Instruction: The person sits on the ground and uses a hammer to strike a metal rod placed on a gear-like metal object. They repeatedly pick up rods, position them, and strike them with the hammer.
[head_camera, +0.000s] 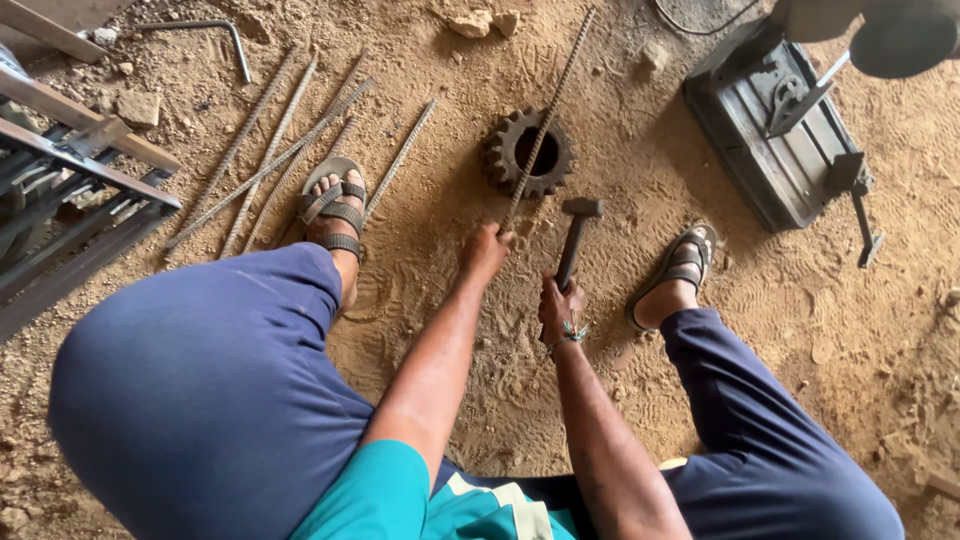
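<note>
Ground was bare, packed reddish dirt (640, 400), scuffed with footprints and dotted with small stones; no floor covering seen. Person sat low, knees apart, sandalled feet planted on the dirt.

Left hand (487, 248), centre of frame, fingers wrapped tight around the near end of a long ribbed steel bar (548, 115). Bar ran from the hand toward the upper centre, lying across a rusty toothed gear (527, 153) that sat flat on the dirt above the hand.

Right hand (560, 310), just right of centre, fingers closed on the handle of a hammer (577, 225); its head sat just below and right of the gear, close beside the bar.

Upper left: a loose spread of more ribbed bars (270, 150) on the ground, one under the left sandal. Far left edge: a welded metal frame (60, 190). Upper right: dark heavy machine base (780, 140) with levers.
</note>
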